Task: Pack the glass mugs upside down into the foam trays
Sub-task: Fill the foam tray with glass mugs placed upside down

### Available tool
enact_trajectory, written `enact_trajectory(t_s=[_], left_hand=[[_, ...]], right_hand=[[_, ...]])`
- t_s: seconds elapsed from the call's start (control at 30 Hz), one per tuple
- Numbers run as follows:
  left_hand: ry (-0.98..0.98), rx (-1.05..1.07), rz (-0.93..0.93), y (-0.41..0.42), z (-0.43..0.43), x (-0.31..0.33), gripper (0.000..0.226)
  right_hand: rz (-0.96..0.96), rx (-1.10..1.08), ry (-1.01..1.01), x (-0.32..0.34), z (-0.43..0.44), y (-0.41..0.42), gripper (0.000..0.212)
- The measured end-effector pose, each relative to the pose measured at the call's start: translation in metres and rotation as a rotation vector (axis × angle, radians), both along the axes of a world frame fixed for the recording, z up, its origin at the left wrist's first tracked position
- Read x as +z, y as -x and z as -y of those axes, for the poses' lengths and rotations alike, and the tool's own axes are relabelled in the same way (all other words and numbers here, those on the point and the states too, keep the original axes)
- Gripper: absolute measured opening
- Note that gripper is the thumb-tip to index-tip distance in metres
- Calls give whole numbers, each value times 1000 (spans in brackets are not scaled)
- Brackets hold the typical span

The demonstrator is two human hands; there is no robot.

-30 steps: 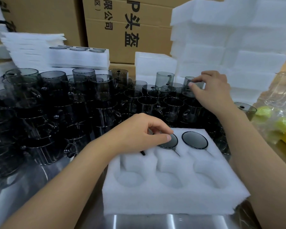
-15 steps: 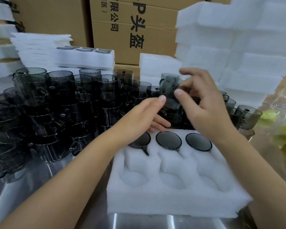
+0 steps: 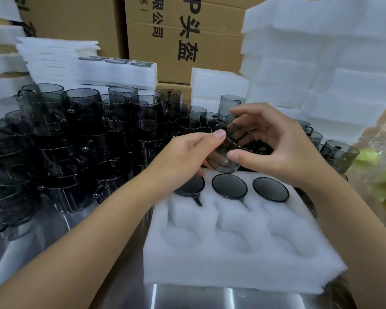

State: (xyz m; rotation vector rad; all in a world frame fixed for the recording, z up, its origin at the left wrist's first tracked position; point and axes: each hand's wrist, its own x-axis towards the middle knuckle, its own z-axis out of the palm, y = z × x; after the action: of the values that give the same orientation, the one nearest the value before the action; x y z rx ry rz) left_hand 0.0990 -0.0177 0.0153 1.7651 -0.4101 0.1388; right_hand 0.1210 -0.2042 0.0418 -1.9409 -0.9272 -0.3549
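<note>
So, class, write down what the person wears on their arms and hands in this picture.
Nothing visible: the left hand and right hand are ungloved, and both forearms are bare to the frame's edge, with no sleeve, watch or bracelet.

Left forearm [image 3: 87,237]: bare, enters from the lower left and rises toward centre. Left grip [image 3: 187,155]: back of the hand toward the camera, thumb [image 3: 218,136] laid on the upper wall of a glass mug [image 3: 223,162], fingers curled beneath it and mostly hidden.

Right forearm [image 3: 354,230]: bare, enters from the lower right. Right grip [image 3: 283,150]: turned inward facing the left, thumb pressed to the near wall of the same mug, fingers arched over its far side. Both grips hold the mug, which is tilted.
</note>
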Motion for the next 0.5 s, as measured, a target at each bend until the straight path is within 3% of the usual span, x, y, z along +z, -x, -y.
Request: enact_trajectory(t_s=[0.13,0.27,0.4,0.5], left_hand=[[45,94,29,9,-12,-6,35],[108,73,9,18,-12,-9,45],[151,35,-14,20,-14,-8,48],[214,33,-26,19,-19,-6,50]], right_hand=[[-93,153,-22,14,1,11,47],[-171,259,114,32,-12,31,47],[-75,318,395,27,-40,47,40],[20,302,466,12,-51,47,46]])
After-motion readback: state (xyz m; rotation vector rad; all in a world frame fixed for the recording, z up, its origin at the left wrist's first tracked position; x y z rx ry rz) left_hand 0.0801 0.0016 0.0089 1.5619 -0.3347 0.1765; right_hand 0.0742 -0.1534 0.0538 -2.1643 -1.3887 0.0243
